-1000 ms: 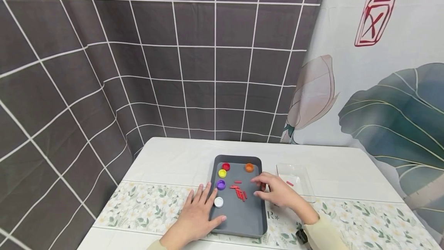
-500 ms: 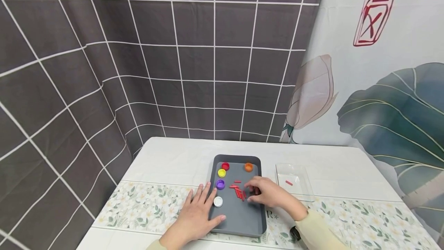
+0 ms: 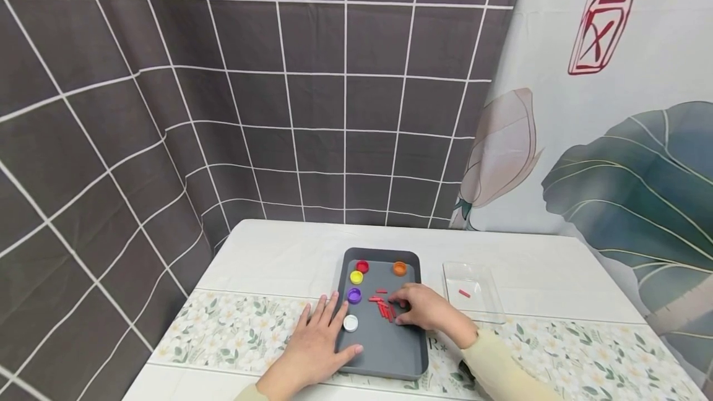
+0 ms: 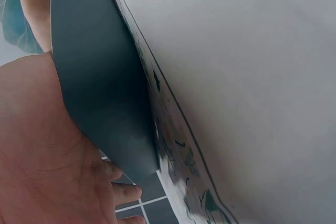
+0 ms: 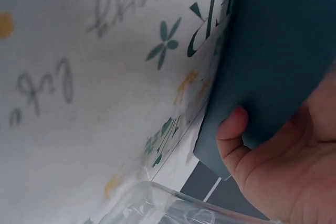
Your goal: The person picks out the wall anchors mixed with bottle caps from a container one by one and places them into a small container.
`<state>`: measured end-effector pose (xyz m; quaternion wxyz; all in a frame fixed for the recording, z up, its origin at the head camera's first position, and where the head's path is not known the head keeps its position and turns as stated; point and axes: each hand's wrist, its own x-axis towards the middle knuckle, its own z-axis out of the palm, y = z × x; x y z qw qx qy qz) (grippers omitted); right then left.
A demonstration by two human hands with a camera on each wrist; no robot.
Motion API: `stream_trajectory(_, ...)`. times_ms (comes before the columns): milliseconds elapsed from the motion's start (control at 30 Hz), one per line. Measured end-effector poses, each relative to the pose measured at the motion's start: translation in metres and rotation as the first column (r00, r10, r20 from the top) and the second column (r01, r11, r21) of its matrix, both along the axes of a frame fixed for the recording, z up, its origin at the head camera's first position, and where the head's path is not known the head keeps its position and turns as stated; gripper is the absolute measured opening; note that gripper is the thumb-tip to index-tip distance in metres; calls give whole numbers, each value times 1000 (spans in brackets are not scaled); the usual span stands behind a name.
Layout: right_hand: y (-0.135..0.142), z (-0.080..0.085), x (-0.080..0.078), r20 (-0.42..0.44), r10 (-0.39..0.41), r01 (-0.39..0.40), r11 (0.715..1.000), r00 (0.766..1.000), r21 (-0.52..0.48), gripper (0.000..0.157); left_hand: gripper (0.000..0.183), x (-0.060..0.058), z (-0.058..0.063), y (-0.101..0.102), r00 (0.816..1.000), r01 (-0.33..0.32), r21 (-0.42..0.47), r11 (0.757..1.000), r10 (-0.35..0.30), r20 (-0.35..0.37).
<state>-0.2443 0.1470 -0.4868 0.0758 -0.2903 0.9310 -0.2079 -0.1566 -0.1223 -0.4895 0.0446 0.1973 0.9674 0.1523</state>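
Several small red sticks (image 3: 384, 309) lie in a loose cluster inside the grey tray (image 3: 384, 351). My right hand (image 3: 426, 307) reaches over the tray's right rim, thumb and index fingertips apart beside the nearest sticks. Whether it touches a stick cannot be told, and the right wrist view shows only curled fingers and the tray's outer wall. Spread fingers mark my left hand (image 3: 316, 345), resting across the tray's left edge near a white cap (image 3: 350, 323). Purple (image 3: 354, 296), yellow (image 3: 356, 277), red (image 3: 362, 267) and orange caps (image 3: 400, 268) sit farther back.
A clear plastic box (image 3: 484, 289) stands right of the tray, with one red stick (image 3: 465, 293) in it. Both rest on a white table (image 3: 289, 252) with a flowered band. A dark gridded curtain (image 3: 312, 110) hangs behind.
My right hand has moved left and slightly down, from the tray's right rim to the red sticks. The left hand stays in place.
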Motion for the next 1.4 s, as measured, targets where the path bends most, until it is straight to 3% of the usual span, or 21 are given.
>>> stream_trajectory(567, -5, 0, 1, -12, -24, 24, 1000, 1000, -17, 23, 90, 0, -1, -1, 1000, -6, 1, 1000, 6, 3)
stream_trajectory(1100, -8, -3, 5, -103, -26, 31, 998, 994, 47, 15, 90, 0, -6, -1, 1000, -13, 10, 1000, 13, -6)
stream_trajectory(1400, -2, 1, 6, -135, -33, 28, 999, 990, -36, 13, 91, -1, -5, 0, 1000, -12, 10, 1000, 12, 3)
